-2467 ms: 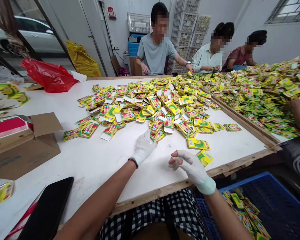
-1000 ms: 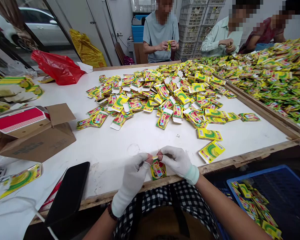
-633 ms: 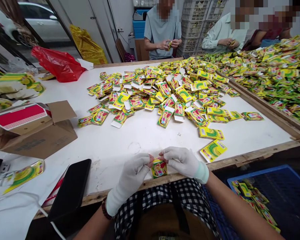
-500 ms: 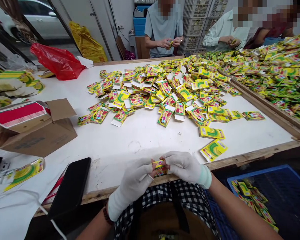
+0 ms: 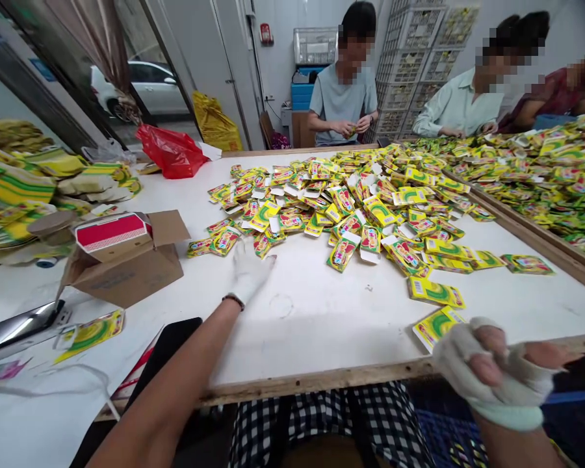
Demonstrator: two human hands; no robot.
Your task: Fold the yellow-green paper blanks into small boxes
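Note:
My left hand (image 5: 251, 270), in a white glove with bare fingertips, reaches to the near left edge of a pile of small yellow-green printed card boxes (image 5: 341, 195). Its fingers are stretched out beside one small box (image 5: 264, 246); whether they touch it I cannot tell. Off the table's front right edge is my right hand (image 5: 497, 367), gloved the same way, fingers loosely bent and apart, nothing visible in them. Close by on the table lies a single box (image 5: 436, 327). Below that hand, a blue crate (image 5: 565, 400) is partly hidden.
An opened brown carton (image 5: 127, 276) and a black phone (image 5: 175, 338) are on the left. A wooden strip (image 5: 531, 237) divides off a larger heap of boxes (image 5: 541, 175). Several people sit across the table, one in a light blue shirt (image 5: 344, 104).
My hands have parted from the small box they held at the table edge. The left moved forward to the pile, the right moved rightward past the edge. The view has tilted up and left.

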